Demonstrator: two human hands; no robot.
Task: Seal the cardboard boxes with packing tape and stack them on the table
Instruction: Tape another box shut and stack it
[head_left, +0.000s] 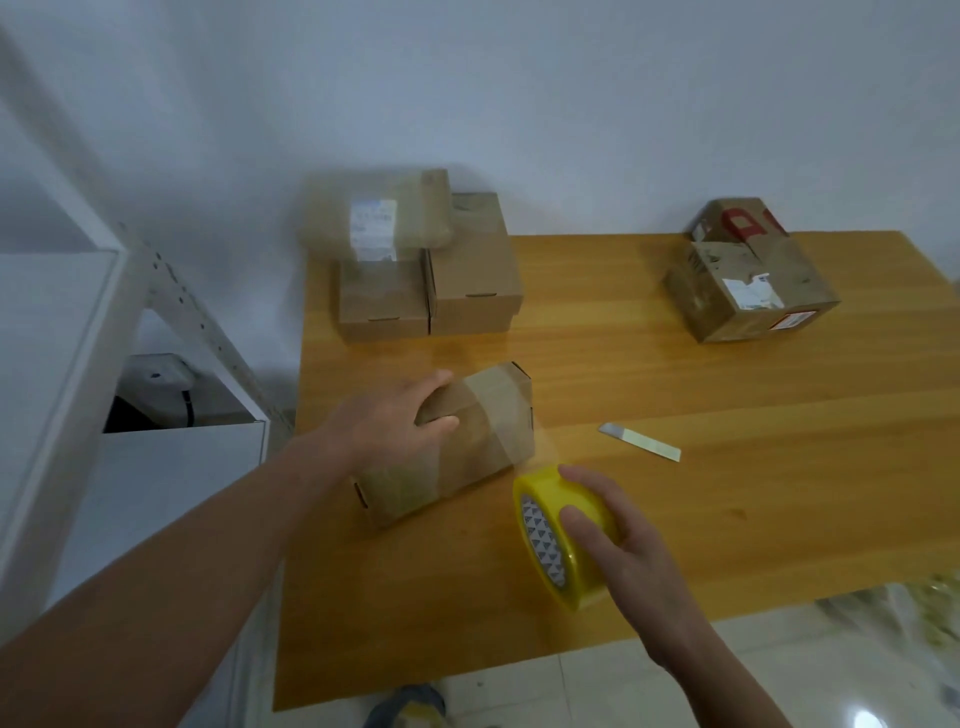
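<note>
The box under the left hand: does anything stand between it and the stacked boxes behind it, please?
Nothing visible does: only tabletop lies between the box and the stacked boxes; the cutter blade lies off to the right.

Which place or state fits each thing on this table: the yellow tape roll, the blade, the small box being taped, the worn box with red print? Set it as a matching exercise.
Things:
1 tape roll
2 blade
3 small box
4 worn box

States:
A alone, far right on the table
B gripped at one end by the left hand
C held in the right hand
D lying loose, untouched

Pairs: 1-C, 2-D, 3-B, 4-A
</note>
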